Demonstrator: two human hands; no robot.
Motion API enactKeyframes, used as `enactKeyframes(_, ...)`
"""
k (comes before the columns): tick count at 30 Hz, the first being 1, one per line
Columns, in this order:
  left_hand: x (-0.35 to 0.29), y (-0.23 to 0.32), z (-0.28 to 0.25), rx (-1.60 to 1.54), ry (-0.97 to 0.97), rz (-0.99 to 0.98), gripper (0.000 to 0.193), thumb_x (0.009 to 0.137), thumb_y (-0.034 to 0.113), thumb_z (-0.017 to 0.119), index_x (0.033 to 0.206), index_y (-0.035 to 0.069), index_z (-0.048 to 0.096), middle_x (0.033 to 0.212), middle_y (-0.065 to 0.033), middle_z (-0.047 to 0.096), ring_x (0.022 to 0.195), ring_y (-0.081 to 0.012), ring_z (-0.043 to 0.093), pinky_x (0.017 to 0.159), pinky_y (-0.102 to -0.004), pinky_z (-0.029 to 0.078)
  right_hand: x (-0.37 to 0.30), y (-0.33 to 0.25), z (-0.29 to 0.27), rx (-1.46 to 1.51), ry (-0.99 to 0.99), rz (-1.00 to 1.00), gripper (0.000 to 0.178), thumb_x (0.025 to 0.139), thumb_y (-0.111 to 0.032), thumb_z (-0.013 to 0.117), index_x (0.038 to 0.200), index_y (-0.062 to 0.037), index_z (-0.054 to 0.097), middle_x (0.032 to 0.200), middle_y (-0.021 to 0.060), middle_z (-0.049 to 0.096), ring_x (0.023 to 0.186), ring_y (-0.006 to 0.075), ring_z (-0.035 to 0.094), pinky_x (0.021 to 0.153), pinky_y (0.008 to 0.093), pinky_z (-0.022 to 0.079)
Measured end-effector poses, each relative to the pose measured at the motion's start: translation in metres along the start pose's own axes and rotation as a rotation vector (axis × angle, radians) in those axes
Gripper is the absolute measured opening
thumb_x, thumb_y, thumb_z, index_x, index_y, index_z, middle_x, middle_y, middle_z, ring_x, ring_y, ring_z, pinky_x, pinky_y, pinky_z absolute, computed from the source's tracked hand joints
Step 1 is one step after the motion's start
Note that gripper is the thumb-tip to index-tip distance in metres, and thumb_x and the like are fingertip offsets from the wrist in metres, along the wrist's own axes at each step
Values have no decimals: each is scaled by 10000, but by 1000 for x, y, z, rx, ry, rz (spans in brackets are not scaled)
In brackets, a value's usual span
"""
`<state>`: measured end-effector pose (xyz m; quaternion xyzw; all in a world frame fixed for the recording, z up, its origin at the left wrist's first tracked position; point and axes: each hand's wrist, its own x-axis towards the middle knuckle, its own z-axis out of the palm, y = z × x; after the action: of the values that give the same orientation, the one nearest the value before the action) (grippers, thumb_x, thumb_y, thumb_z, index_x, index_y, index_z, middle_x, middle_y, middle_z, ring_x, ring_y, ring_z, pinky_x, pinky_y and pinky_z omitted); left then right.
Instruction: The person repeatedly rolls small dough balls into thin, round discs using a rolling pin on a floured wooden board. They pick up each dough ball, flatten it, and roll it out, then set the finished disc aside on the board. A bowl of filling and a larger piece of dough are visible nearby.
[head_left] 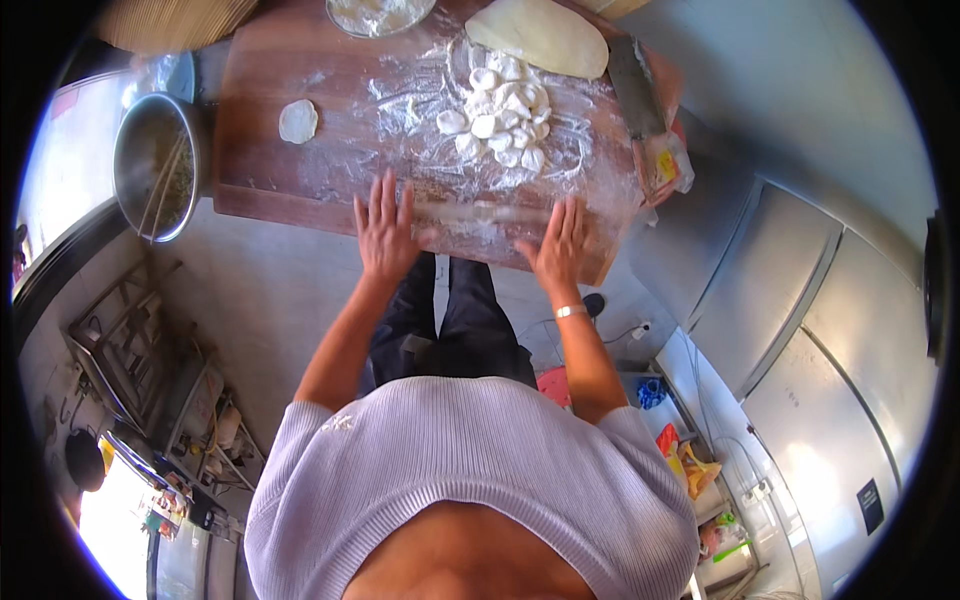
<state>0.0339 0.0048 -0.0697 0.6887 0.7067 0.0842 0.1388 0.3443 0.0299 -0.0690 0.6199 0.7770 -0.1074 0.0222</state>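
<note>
My left hand [384, 230] lies palm down near the front edge of the wooden board [300, 180], fingers stretched out. My right hand [560, 240] is spread the same way farther right. Between them runs a pale rolling pin [485, 212], blurred, its ends under my palms; neither hand wraps round it. Any dough under the pin cannot be made out. Beyond it, a heap of small floured dough pieces [508, 112] sits amid scattered flour. One flattened dough round [298, 121] lies apart on the left. A large pale slab of dough [540, 38] rests at the back.
Left of the board stands a metal bowl [122, 165] with a greenish mixture and chopsticks. A bowl of flour [380, 14] is at the far edge. A broad dark blade [636, 88] lies at the right, near a plastic bag [675, 165]. Steel cabinets [770, 280] stand right.
</note>
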Motion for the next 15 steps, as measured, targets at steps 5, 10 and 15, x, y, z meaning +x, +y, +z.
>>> enactKeyframes(5, -20, 9, 14, 44, 38, -80, 921, 835, 696, 578, 1530, 114, 410, 1620, -181, 313, 1493, -386, 293, 1149, -679, 217, 21, 8, -13, -37, -19, -75, 1030, 821, -698, 616, 1518, 5, 332, 1612, 204, 312, 1483, 397, 289, 1142, 606, 256)
enactKeyframes(10, -16, 27, 1, 45, 24, -139, 934, 810, 661, 635, 1535, 121, 402, 1627, -176, 298, 1501, -390, 265, 1172, -651, 190, 22, 17, -12, -31, -29, -100, 1013, 825, -689, 624, 1517, -6, 339, 1602, 200, 328, 1482, 388, 290, 1142, 597, 255)
enactKeyframes(15, -21, 30, 6, 25, 3, -209, 911, 793, 556, 724, 1534, 132, 406, 1633, -160, 288, 1505, -367, 263, 1174, -639, 201, 38, 25, -17, -32, 6, -181, 1028, 813, -697, 624, 1523, -13, 331, 1613, 186, 311, 1493, 364, 280, 1126, 618, 253)
